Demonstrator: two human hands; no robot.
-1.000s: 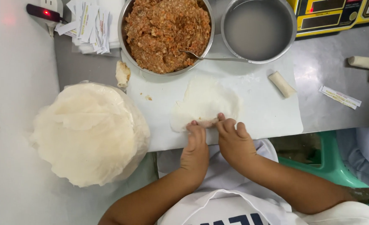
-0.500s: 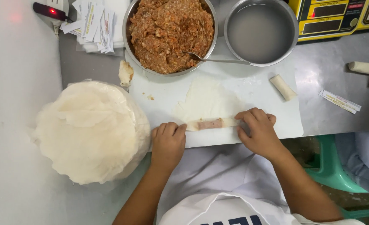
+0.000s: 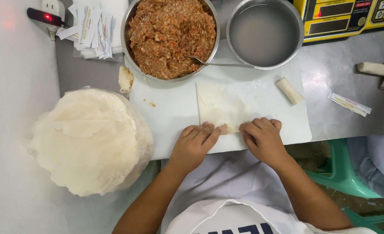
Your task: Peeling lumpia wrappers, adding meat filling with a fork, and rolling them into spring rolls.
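A thin white wrapper (image 3: 220,104) lies on the white cutting board (image 3: 170,112), its sides folded in and its near edge rolled over a strip of filling. My left hand (image 3: 195,145) presses down on the left part of that roll. My right hand (image 3: 262,139) presses on its right end. Only a short bit of the roll (image 3: 229,128) shows between my fingers. A metal bowl of orange-brown minced filling (image 3: 171,34) with a spoon (image 3: 209,63) stands at the board's far edge.
A stack of round wrappers (image 3: 88,138) sits to the left. A metal bowl of cloudy water (image 3: 263,32) is at the back right, a finished roll (image 3: 289,90) on the board, more rolls (image 3: 380,71) at the right. A yellow scale (image 3: 352,15) is behind, a green stool (image 3: 346,173) below.
My hands were spread at the ends of the long roll; they have come closer together and the wrapper's sides are now folded inward, making it narrower.
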